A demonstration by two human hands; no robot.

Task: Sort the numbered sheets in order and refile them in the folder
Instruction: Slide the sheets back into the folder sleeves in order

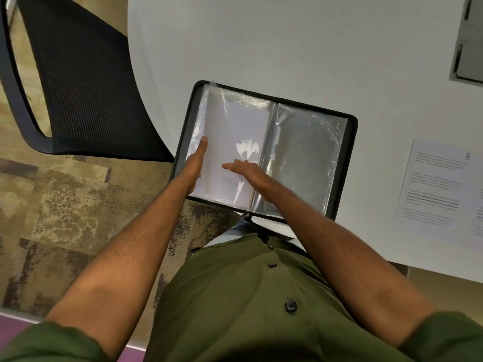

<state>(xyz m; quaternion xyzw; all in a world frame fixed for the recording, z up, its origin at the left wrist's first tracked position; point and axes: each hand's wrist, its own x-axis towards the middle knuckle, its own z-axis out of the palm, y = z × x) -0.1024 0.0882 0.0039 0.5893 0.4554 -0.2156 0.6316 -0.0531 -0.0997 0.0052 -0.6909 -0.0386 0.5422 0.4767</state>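
Observation:
A black zip folder (pixel 351 158) lies open on the white table, its near edge over the table rim. Its left page is a clear sleeve (pixel 230 121) with a white sheet inside; the right sleeve (pixel 305 158) looks empty and grey. My left hand (pixel 197 163) lies flat along the left edge of the left sleeve, fingers straight. Over the lower middle of that sleeve, near the spine, my right hand (pixel 248 171) rests with fingers spread and pointing left. Neither hand grips anything that I can see. A printed sheet (pixel 439 189) marked 8 lies on the table to the right.
A black mesh chair (pixel 86 82) stands left of the table (pixel 287 43) over patterned carpet. A grey device (pixel 470 48) sits at the table's far right edge. Another sheet's edge (pixel 479 212) peeks in at the right border.

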